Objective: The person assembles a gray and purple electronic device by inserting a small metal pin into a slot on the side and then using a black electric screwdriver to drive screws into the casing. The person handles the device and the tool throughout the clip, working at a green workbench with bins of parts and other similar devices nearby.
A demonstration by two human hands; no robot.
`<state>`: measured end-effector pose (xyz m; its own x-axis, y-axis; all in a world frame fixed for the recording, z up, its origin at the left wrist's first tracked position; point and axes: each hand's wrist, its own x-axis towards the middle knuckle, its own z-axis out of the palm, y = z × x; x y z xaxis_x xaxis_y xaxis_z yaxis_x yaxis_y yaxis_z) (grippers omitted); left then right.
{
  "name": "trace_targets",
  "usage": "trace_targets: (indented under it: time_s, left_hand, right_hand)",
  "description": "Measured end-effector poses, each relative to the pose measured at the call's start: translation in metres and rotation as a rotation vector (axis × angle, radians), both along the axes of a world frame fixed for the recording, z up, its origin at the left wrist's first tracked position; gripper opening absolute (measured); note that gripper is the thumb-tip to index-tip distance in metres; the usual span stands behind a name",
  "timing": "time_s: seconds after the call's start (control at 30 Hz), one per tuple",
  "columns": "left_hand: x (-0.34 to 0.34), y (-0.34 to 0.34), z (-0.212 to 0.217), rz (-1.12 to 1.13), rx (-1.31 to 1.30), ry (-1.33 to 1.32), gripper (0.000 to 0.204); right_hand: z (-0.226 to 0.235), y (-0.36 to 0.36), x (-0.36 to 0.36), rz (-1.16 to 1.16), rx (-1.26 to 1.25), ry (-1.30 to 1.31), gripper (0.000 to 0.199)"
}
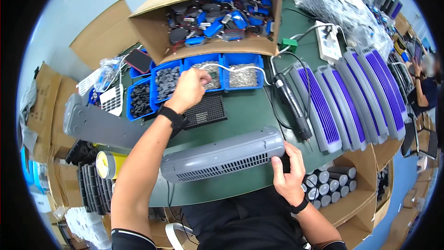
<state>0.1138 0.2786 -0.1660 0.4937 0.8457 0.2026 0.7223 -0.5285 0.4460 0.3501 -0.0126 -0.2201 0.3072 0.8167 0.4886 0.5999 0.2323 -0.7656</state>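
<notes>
My left hand (188, 88) reaches forward over the row of blue bins (240, 59), its fingers curled down into the bin of small silver screws (209, 75); whether it holds any is hidden. My right hand (287, 172) grips the right end of a long grey vented plastic housing (222, 157) that lies across the green table edge (222, 190) in front of me. A black perforated tray (206, 110) lies just below my left wrist.
An open cardboard box (208, 41) of blue and black parts stands behind the bins. A black electric screwdriver (291, 106) lies right of centre. Grey and purple housings (351, 92) are stacked at the right. Another grey housing (99, 125) lies left. Another person sits at the far right.
</notes>
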Motion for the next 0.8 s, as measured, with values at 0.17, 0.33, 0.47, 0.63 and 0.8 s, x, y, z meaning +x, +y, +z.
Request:
trace_targets:
  time_s: [0.17,0.33,0.47,0.63,0.8]
  left_hand:
    - [0.0,-0.006,0.005,0.055,-0.074,-0.069,0.017]
    - [0.002,-0.005,-0.003,0.031,-0.065,-0.066,0.019]
    - [0.002,-0.009,-0.001,0.056,-0.099,-0.08,0.021]
    - [-0.002,-0.026,0.021,0.062,-0.146,-0.201,0.019]
    - [-0.015,-0.089,0.079,-0.018,-0.412,-0.416,0.018]
  right_hand:
    - [-0.005,-0.003,-0.002,-0.007,-0.026,0.017,0.035]
    - [-0.003,-0.005,-0.002,-0.007,-0.08,0.025,0.037]
    - [-0.006,-0.007,-0.003,-0.017,-0.097,0.017,0.037]
    - [-0.004,-0.008,-0.003,0.003,-0.095,0.012,0.038]
    - [0.0,-0.011,0.004,-0.017,0.051,0.203,0.038]
